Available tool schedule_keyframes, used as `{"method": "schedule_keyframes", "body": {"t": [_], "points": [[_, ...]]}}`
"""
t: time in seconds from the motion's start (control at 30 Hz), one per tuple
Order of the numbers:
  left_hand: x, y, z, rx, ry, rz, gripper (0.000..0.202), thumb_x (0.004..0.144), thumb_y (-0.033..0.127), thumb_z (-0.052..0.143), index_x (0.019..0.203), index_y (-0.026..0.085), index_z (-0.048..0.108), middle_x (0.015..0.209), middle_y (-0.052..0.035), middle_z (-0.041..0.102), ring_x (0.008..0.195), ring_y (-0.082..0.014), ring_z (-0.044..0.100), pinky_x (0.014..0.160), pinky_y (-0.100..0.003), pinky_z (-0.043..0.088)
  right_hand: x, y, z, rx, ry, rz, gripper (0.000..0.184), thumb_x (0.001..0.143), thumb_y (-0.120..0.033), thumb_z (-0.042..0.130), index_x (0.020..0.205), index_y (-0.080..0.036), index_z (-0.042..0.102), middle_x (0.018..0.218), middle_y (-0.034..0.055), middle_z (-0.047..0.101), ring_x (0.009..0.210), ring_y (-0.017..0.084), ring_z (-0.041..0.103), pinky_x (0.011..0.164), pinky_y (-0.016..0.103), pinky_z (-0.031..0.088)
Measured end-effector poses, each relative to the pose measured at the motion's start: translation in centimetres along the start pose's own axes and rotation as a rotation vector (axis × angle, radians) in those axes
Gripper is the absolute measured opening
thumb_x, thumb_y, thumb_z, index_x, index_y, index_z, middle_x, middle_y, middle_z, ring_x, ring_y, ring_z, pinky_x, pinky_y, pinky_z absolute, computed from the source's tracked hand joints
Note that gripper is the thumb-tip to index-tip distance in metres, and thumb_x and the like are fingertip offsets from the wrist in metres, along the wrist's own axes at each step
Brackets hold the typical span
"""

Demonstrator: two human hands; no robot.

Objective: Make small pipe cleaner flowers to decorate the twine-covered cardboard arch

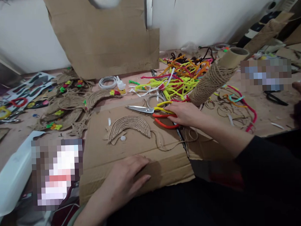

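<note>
My right hand (186, 114) is closed on the handles of scissors (162, 114) with one yellow and one orange grip. Their blades point left, lying close to the cardboard. Just below the blades sits a curved piece covered in rows of jute twine (130, 124), with a loose twine tail (164, 148) trailing right from it. My left hand (129, 174) lies on the cardboard sheet (100, 157), fingers stretched out, thumb apart, holding nothing. A small whitish blob (123, 138) is beside the curved piece's lower edge. Behind my right hand leans a tube wound with twine (210, 78).
Finished twine pieces with bright flowers (59, 111) are heaped at left. A glue bottle (121, 86) stands at the back, left of tangled coloured cords (184, 80). Other scissors (7, 113) lie far left. Another person's hand (300, 88) shows at the right edge.
</note>
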State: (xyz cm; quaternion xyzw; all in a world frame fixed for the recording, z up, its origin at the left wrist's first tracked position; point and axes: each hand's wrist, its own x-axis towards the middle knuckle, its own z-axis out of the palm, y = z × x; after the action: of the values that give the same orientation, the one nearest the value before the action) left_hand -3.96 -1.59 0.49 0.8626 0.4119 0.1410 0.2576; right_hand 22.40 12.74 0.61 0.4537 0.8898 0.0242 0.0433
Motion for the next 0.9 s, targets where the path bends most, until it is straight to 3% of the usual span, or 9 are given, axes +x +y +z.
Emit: {"method": "schedule_keyframes", "body": {"t": [0.17,0.47,0.6,0.7,0.8,0.9], "points": [[0.0,0.0,0.0,-0.005,-0.017,-0.007,0.023,0.084,0.027,0.053,0.105,0.019,0.057,0.103,-0.0061,0.068,0.093,-0.0178,0.064,0.081,-0.031,0.053,-0.3,-0.2,0.3,-0.001,0.075,-0.017,0.031,0.087,-0.031,0.04,0.109,-0.02,0.059,0.094,0.0063,0.063,0.082,0.018,0.058,0.06,0.026,0.037],[0.2,0.1,0.1,0.021,0.0,-0.011,0.023,0.083,0.028,0.053,0.104,0.019,0.059,0.103,-0.0068,0.069,0.091,-0.0187,0.065,0.08,-0.033,0.054,-0.3,0.1,0.5,0.006,0.084,-0.008,0.028,0.089,-0.031,0.041,0.102,-0.018,0.061,0.093,0.0076,0.063,0.082,0.018,0.058,0.063,0.026,0.038],[0.0,0.2,-0.3,0.05,-0.006,0.014,0.025,0.084,0.029,0.053,0.106,0.019,0.058,0.105,-0.0065,0.068,0.094,-0.0185,0.065,0.081,-0.031,0.053,-2.1,1.0,-0.5,0.076,0.123,0.046,0.027,0.089,-0.029,0.041,0.104,-0.019,0.061,0.1,0.0072,0.064,0.085,0.017,0.058,0.063,0.025,0.039],[-0.3,0.5,-1.4,0.091,-0.006,0.013,0.026,0.084,0.029,0.053,0.108,0.02,0.057,0.104,-0.0056,0.069,0.093,-0.0183,0.065,0.08,-0.03,0.054,-4.2,2.2,-1.1,0.141,0.071,0.074,0.026,0.089,-0.031,0.043,0.1,-0.02,0.064,0.096,0.0052,0.066,0.083,0.017,0.059,0.064,0.025,0.041],[-0.2,1.0,-2.8,0.101,0.068,0.013,0.028,0.083,0.032,0.055,0.108,0.022,0.058,0.101,-0.005,0.07,0.09,-0.019,0.066,0.076,-0.031,0.054,-6.1,2.3,-1.3,0.183,-0.016,0.046,0.024,0.088,-0.03,0.046,0.096,-0.02,0.066,0.088,0.0036,0.067,0.078,0.017,0.061,0.064,0.027,0.041],[1.2,1.5,-4.0,0.027,0.192,-0.063,0.022,0.081,0.034,0.057,0.099,0.023,0.064,0.092,-0.0032,0.072,0.084,-0.0189,0.067,0.073,-0.03,0.054,-6.9,0.6,-1.2,0.26,-0.035,-0.086,0.022,0.087,-0.028,0.048,0.093,-0.018,0.066,0.085,0.0045,0.066,0.078,0.016,0.06,0.068,0.027,0.043]]}}
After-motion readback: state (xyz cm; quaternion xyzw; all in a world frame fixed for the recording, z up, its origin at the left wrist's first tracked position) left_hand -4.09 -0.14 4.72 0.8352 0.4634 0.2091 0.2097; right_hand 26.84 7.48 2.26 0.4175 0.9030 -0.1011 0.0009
